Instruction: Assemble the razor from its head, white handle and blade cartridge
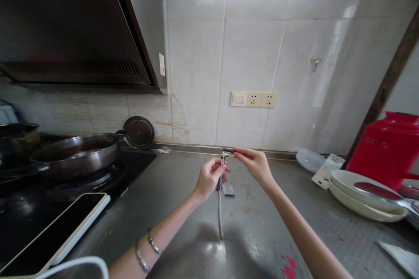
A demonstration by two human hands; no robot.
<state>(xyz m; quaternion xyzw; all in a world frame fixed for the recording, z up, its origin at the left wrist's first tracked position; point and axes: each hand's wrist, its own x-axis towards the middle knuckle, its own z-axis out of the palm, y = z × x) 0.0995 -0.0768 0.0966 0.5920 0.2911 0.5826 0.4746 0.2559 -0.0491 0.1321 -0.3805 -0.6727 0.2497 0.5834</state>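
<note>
My left hand [209, 178] is closed round the upright handle of what looks like a razor [224, 155], its dark head set crosswise at the top. My right hand [255, 165] pinches the right end of that head between thumb and fingertips. Below the handle a thin pale grey stem or cord [220, 216] runs towards me; whether it joins the handle I cannot tell. Just right of it, a small clear plastic case [229, 190] with a dark edge lies on the metal counter [183, 226].
On the left are a black stove [131, 170], a steel pan [78, 157] and a phone [55, 235]. A white cable [78, 260] curves at lower left. To the right stand white bowls [363, 209] and a red jug [386, 152]. Wall sockets [261, 100] are behind.
</note>
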